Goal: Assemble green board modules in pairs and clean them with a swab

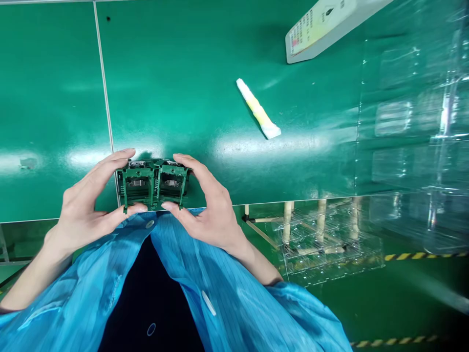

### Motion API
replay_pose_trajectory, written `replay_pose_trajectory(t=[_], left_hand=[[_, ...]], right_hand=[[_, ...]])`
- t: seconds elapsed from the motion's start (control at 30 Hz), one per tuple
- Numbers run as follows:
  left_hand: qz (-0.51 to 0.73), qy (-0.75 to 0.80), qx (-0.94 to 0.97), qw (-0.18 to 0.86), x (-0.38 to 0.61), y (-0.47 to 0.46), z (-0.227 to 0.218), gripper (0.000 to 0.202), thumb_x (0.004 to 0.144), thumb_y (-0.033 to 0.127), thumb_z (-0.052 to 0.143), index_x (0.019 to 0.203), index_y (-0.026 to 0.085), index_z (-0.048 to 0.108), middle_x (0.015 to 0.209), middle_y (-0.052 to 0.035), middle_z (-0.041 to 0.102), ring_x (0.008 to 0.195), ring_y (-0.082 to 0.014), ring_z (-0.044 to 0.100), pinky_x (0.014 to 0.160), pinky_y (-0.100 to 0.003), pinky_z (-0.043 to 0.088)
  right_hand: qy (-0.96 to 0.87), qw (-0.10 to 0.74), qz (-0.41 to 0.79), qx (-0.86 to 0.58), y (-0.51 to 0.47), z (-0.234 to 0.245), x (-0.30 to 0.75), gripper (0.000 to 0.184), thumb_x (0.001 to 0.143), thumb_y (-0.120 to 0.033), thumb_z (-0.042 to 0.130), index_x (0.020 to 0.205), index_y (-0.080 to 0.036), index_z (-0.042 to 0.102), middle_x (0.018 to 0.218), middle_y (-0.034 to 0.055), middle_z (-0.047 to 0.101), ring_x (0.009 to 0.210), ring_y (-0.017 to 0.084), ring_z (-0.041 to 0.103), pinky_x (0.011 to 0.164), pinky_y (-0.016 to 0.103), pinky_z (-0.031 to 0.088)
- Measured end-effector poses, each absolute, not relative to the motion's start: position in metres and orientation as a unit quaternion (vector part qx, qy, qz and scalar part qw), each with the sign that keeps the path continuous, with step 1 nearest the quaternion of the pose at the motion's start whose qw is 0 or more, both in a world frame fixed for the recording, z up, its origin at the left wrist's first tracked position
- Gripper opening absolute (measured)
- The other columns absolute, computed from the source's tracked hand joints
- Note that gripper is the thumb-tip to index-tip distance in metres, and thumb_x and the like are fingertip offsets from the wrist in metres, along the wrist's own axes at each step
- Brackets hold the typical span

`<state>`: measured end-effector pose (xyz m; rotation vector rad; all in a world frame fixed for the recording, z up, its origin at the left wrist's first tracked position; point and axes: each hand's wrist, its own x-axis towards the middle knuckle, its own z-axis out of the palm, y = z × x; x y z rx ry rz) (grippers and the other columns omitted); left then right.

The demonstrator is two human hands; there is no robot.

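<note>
Two green frame-like modules with dark, open insides sit side by side at the table's front edge, slightly angled to each other. My left hand (91,195) grips the left green module (138,183), fingers at its far side and thumb at its near side. Around the right green module (172,183) my right hand (205,205) is closed in the same way. The modules touch or nearly touch in the middle; whether they are joined I cannot tell. My fingertips behind them are partly hidden.
A white and yellow squeeze tube (258,108) lies on the green table (176,73). Beyond it is a white plastic bottle (318,29) with a label. Clear plastic trays (406,142) cover the right end, and more trays (330,249) sit below the table edge.
</note>
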<state>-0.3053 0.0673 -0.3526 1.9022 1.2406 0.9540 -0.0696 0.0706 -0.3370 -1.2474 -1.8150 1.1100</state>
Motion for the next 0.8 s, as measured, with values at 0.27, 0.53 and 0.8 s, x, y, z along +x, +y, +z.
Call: replay_pose_trajectory(t=[0.27,0.53,0.8], left_hand=[[0.371,0.478,0.718,0.344,-0.3044,0.0669,-0.3576,0.089,0.067,0.034,0.09,0.145,0.027,0.047,0.142,-0.0116,0.059,0.123,-0.0302,0.063,0.112,-0.046,0.05],[0.356,0.496,0.71,0.35,-0.3044,0.0651,-0.3584,0.081,0.072,0.037,0.085,0.143,0.031,0.047,0.139,-0.0083,0.062,0.121,-0.0305,0.065,0.111,-0.049,0.052],[0.384,0.483,0.694,0.37,-0.3025,0.0637,-0.3603,0.083,0.071,0.034,0.087,0.144,0.03,0.047,0.138,-0.0086,0.063,0.125,-0.0278,0.062,0.111,-0.045,0.051]], right_hand=[[-0.703,0.303,0.409,-0.496,0.0705,-0.3324,-0.0698,0.057,0.088,-0.03,0.067,0.14,-0.021,0.046,0.144,0.0104,0.056,0.134,0.026,0.054,0.115,0.048,0.046],[-0.708,0.288,0.403,-0.503,0.0711,-0.3306,-0.071,0.057,0.087,-0.029,0.068,0.139,-0.022,0.047,0.143,0.0097,0.057,0.133,0.025,0.055,0.113,0.044,0.048],[-0.715,0.27,0.395,-0.51,0.0693,-0.3267,-0.0725,0.056,0.089,-0.03,0.064,0.141,-0.024,0.043,0.142,0.0094,0.057,0.131,0.027,0.056,0.112,0.05,0.049]])
